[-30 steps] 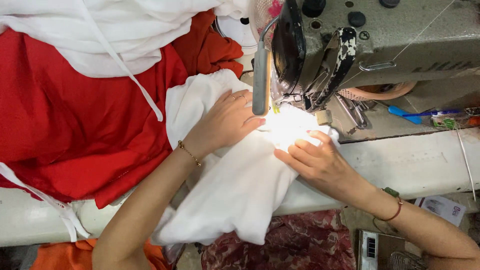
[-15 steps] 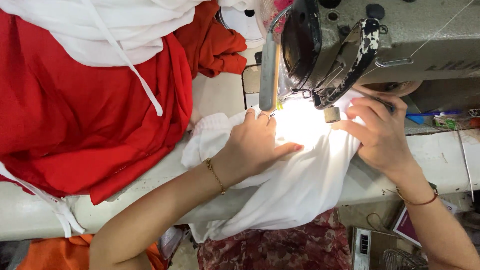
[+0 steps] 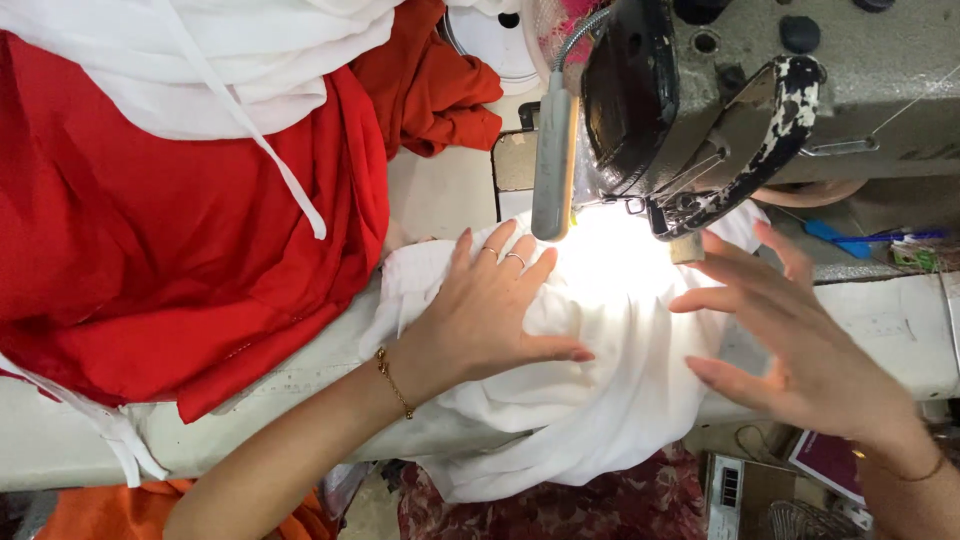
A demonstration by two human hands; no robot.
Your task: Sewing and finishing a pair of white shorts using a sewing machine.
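A white cloth (image 3: 590, 390) lies bunched on the sewing table under the grey sewing machine (image 3: 720, 90), brightly lit by the machine's lamp (image 3: 553, 165). My left hand (image 3: 490, 310) rests flat on the cloth with its fingers spread, just left of the needle area. My right hand (image 3: 790, 340) hovers with fingers apart over the cloth's right side, below the presser foot (image 3: 685, 240), holding nothing.
A large red fabric pile (image 3: 190, 240) covers the left of the table, with white fabric and a white strap (image 3: 250, 130) on top. Orange cloth (image 3: 430, 90) sits behind. A blue tool (image 3: 835, 235) lies at the right. The table's white front edge (image 3: 880, 330) runs across.
My left hand went from pressing near the needle to lying spread on the cloth. My right hand let go near the presser foot and moved down and out, fingers opened. The cloth shifted right.
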